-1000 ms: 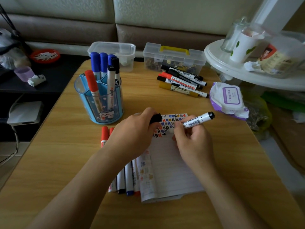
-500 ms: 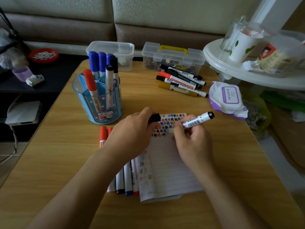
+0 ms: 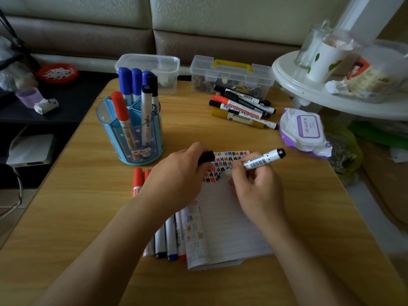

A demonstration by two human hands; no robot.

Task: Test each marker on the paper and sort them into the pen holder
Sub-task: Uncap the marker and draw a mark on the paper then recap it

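The right hand's (image 3: 258, 186) fingers (image 3: 240, 173) are curled round a white marker (image 3: 263, 160). Its writing end is hidden behind them, down at the paper (image 3: 231, 221) among rows of coloured test marks. Just left of them, the left hand (image 3: 178, 177) pinches a black cap (image 3: 206, 157) over the paper's top edge. Under the left forearm lie loose markers (image 3: 165, 239) on the surface (image 3: 77, 206). Beyond the left hand stands the blue pen holder (image 3: 132, 133) — several markers upright inside — and beyond the right fingers a marker cluster (image 3: 240, 109) lies flat.
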